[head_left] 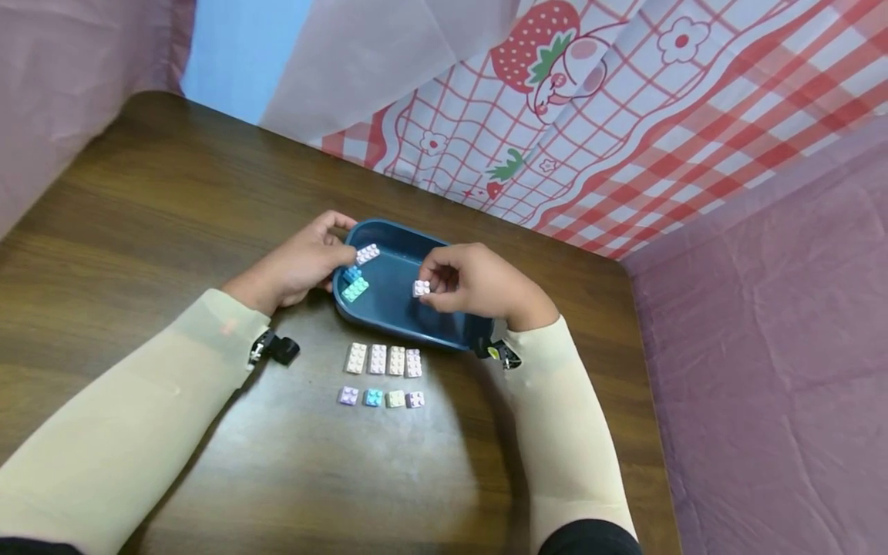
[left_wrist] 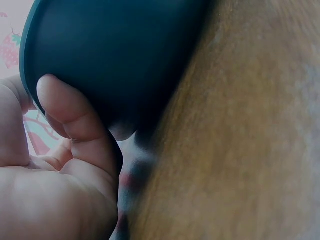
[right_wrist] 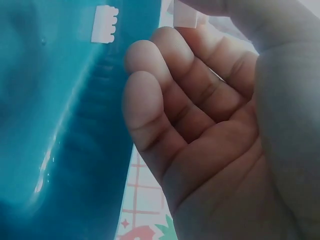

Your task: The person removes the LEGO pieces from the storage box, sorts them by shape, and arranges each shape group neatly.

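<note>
Apparently size-sorted toy bricks: four longer bricks (head_left: 378,359) and four shorter bricks (head_left: 374,398) rowed on the worktop (head_left: 277,455), others in a dark blue tray (head_left: 388,287).
Left hand (head_left: 294,262): gripping the tray's end, likely to steady it; fingertips partly hidden. Right hand (head_left: 479,281): pinching a pale brick (head_left: 421,288) over the tray, its length obscured by fingers. Blue piece (head_left: 352,274) beside mint brick (head_left: 355,290): outline unclear.

No readable text, numbers or signs.
</note>
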Demonstrator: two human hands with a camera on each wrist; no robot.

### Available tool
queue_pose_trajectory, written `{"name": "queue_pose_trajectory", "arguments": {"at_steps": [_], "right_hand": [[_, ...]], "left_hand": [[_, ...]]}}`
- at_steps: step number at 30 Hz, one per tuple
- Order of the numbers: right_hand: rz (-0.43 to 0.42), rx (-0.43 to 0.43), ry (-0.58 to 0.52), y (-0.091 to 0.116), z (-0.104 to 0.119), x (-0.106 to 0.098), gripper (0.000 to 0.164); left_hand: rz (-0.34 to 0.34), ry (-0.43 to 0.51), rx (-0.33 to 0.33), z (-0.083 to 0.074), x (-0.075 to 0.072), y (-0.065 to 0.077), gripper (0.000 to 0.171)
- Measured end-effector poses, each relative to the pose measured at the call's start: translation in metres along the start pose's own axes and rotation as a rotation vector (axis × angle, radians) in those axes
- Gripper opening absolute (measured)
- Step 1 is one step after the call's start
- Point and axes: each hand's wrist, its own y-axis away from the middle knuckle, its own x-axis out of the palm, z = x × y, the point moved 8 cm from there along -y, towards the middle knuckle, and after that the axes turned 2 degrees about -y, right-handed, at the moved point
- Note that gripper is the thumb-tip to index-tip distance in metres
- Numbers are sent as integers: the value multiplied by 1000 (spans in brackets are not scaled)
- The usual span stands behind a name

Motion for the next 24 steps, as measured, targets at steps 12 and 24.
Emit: {"name": "queue_pose_trajectory", "arguments": {"at_steps": [12, 24], "right_hand": [[-36, -58, -2, 43, 17, 14, 15], [-79, -118, 21, 85, 27, 38, 16]], "left_hand": [[5, -1, -3, -2, 0, 1, 53], [19, 7, -13, -1, 1, 1, 52]]}}
